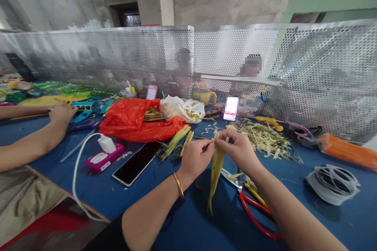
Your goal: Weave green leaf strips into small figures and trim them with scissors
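My left hand (194, 157) and my right hand (240, 148) both pinch the top end of a long yellow-green leaf strip (215, 172) that hangs down toward the blue table (188, 219). The fingertips of the two hands meet at the strip's upper end. A gold bangle circles my left wrist. Red-handled scissors (250, 204) lie on the table under my right forearm. Several more leaf strips (176, 140) rest just left of my left hand.
An orange plastic bag (132, 119) and a white bag (179, 108) with leaves sit behind. A phone (136, 162), pink wipes pack (103, 159) with charger, leaf scraps (262, 137), white cord coil (332, 183). Another person's hand (60, 113) rests at left. A perforated metal screen (235, 55) stands behind.
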`<state>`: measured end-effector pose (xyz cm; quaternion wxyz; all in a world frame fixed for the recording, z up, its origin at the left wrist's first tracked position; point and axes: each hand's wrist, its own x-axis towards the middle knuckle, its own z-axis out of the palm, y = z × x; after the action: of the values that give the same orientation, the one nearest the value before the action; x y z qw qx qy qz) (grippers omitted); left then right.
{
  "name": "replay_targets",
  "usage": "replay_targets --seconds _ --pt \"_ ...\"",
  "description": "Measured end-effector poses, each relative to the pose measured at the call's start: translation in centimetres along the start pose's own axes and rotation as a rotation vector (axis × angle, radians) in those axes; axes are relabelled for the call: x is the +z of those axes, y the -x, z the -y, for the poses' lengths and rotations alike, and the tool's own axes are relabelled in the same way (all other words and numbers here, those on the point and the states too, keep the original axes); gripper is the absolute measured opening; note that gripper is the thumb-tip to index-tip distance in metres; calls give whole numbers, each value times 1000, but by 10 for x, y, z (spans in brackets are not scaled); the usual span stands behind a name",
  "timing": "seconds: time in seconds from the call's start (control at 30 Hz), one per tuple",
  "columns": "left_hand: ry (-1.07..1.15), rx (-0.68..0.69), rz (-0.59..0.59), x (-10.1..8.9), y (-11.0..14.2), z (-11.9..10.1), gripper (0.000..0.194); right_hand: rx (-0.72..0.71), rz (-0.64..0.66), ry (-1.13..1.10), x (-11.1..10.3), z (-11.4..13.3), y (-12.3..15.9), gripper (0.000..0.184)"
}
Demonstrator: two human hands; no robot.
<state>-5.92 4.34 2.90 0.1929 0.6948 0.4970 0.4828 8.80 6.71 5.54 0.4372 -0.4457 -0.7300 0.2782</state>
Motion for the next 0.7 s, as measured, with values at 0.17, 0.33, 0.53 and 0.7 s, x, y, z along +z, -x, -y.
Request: replay_targets --seconds 0.17,0.33,0.53,0.7 --pt "320 -222 61 1 -4 3 30 -18 24 -103 -2 3 0 8" --pt "606 -413 71 3 -6 3 22 -11 63 -243 -1 4 1 9" --pt "647 -354 50 3 -4 -2 33 20 43 -181 5 2 1 4" --pt "655 -383 73 4 -5 3 33 7 59 -208 2 1 1 9"
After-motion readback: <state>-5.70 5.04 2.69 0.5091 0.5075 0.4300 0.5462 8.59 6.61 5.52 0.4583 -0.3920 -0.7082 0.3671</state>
